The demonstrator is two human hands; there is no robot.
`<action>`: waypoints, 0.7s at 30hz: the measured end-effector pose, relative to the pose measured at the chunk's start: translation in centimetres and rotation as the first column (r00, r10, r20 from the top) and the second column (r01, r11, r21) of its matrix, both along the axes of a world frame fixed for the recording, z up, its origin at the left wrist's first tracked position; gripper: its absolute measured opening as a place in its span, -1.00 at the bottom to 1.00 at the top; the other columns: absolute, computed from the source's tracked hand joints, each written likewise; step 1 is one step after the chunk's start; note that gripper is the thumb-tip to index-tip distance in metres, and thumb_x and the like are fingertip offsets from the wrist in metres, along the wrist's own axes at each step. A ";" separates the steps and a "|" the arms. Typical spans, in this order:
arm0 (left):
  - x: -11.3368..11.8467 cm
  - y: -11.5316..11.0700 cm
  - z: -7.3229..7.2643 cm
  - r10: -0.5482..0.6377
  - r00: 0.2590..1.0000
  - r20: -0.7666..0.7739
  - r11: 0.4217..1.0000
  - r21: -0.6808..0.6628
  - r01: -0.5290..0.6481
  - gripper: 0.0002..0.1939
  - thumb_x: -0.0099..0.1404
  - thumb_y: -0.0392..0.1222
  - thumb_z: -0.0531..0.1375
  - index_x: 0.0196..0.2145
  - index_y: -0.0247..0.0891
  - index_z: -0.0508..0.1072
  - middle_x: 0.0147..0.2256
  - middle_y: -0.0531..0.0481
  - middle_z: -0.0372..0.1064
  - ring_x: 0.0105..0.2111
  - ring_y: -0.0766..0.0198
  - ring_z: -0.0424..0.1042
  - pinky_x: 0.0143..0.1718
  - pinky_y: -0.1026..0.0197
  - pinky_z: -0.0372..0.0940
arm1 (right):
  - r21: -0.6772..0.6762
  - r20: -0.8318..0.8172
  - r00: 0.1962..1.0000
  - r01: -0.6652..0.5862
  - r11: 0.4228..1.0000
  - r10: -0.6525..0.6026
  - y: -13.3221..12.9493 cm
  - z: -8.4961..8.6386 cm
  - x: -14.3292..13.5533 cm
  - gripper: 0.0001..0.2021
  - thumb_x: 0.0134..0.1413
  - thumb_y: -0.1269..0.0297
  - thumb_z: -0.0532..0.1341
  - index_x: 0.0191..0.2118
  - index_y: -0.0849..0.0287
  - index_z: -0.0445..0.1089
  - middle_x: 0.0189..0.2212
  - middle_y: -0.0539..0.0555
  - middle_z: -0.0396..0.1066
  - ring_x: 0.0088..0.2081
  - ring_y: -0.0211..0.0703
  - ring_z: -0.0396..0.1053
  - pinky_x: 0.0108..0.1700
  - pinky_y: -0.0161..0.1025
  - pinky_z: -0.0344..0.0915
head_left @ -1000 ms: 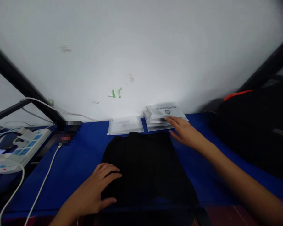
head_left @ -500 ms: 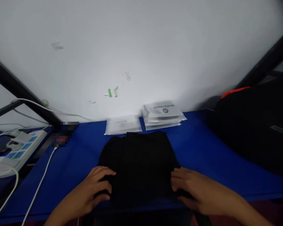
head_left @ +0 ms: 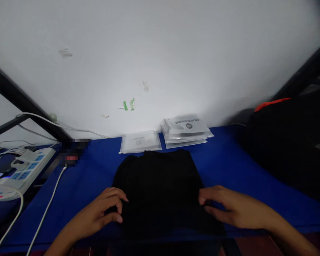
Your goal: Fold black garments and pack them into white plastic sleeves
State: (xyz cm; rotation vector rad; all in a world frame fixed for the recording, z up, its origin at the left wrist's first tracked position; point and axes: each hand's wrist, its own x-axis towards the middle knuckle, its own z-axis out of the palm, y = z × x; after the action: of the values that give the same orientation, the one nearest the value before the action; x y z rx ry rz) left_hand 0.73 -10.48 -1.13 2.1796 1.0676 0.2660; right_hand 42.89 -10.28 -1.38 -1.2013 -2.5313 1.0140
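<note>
A folded black cloth garment lies on the blue tabletop in front of me; its exact kind is hard to make out in the dark fabric. My left hand is at its left edge, fingers curled and thumb close to the index fingertip, with black cloth at the tips. At the right edge, my right hand has its fingers bent inward and its thumb below them, closed on the fabric. The garment's near edge reaches the front of the table.
Behind the garment lie a flat white pouch and a stack of printed pouches against the wall. A dark bulky heap with an orange strip fills the right. On the left are a power strip, a white cable and a black frame bar.
My right hand has shifted slightly right, its fingers more tightly bent, and the garment's lower right part now spreads further out. My left hand has barely moved. The view has shifted slightly.
</note>
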 end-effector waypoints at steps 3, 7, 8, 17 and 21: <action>0.0 0.9 0.0 0.075 0.997 0.034 0.997 0.004 -0.075 -0.79 0.40 -0.02 0.10 -0.30 -0.17 0.37 -0.16 -0.01 0.42 -0.13 0.21 0.40 -0.09 0.18 0.30 | 0.031 0.000 0.998 0.068 0.997 -0.068 0.8 0.2 0.3 -0.82 0.23 0.26 0.07 -0.14 0.04 0.39 -0.26 0.04 0.49 -0.20 -0.08 0.45 -0.15 -0.15 0.35; 0.6 3.1 0.0 0.228 0.973 0.037 0.965 0.125 -0.231 -0.72 0.43 0.02 0.00 -0.34 -0.21 0.31 -0.40 0.08 0.34 -0.39 0.30 0.35 -0.33 0.28 0.26 | 0.130 0.012 0.988 0.154 0.980 -0.157 2.9 0.4 0.3 -0.77 0.32 0.16 0.01 -0.12 0.06 0.38 -0.24 0.06 0.47 -0.20 -0.07 0.44 -0.14 -0.12 0.35; 0.8 3.8 0.1 0.252 0.967 0.026 0.954 0.164 -0.252 -0.71 0.43 0.02 -0.01 -0.34 -0.21 0.30 -0.41 0.08 0.32 -0.40 0.30 0.34 -0.34 0.27 0.24 | 0.171 0.028 0.986 0.159 0.972 -0.166 3.5 0.3 0.2 -0.76 0.33 0.17 0.00 -0.12 0.08 0.38 -0.25 0.07 0.46 -0.22 -0.07 0.44 -0.16 -0.11 0.36; 5.4 10.6 0.3 0.193 0.951 -0.240 0.874 0.483 -0.055 -0.82 0.39 -0.16 0.09 -0.11 -0.25 0.37 -0.13 -0.13 0.38 -0.12 0.04 0.38 -0.08 -0.02 0.26 | 0.638 0.084 0.974 0.109 0.762 -0.209 9.0 -2.1 -1.0 -0.70 0.24 0.35 0.06 0.06 0.23 0.29 -0.03 0.27 0.37 0.00 0.08 0.36 0.01 0.03 0.36; 8.1 13.4 -1.1 0.102 0.968 -0.230 0.871 0.490 0.025 -0.66 0.38 -0.15 0.12 0.08 -0.24 0.28 0.03 -0.19 0.29 -0.01 0.01 0.32 0.02 -0.05 0.25 | 0.677 0.131 0.971 0.059 0.734 -0.199 11.0 -2.8 -1.4 -0.68 0.18 0.44 0.05 0.03 0.20 0.33 -0.10 0.24 0.41 -0.07 0.06 0.39 -0.07 0.01 0.40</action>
State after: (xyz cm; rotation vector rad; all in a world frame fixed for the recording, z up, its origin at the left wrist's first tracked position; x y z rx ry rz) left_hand 8.79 2.89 -2.19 2.7055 1.2928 0.3146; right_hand 41.52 0.75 -4.17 -1.2438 -2.5300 -0.0975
